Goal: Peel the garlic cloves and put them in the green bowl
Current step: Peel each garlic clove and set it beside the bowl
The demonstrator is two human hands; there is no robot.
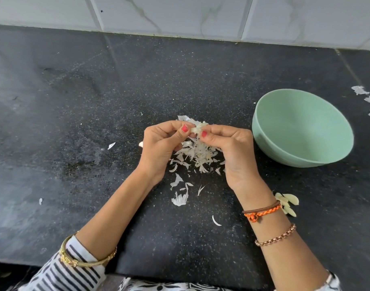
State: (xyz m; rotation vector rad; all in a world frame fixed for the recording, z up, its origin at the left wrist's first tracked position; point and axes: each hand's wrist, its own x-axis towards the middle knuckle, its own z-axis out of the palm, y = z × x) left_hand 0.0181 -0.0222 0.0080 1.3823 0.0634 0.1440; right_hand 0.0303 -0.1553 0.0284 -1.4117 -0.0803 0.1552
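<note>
My left hand [159,148] and my right hand [230,148] meet above the middle of the black counter and together pinch one garlic clove [197,128] with papery skin on it. Loose white skins [197,154] lie in a heap right under the hands. The green bowl [301,128] stands upright to the right of my right hand, and nothing shows in the part of its inside that I see. Peeled yellowish cloves [289,203] lie on the counter beside my right wrist. A small pale piece [141,144] peeks out left of my left hand.
The black stone counter [75,122] runs back to a white tiled wall [180,15]. Scraps of skin lie scattered near the front [180,198] and at the far right edge [366,97]. The counter's front edge is just below my forearms.
</note>
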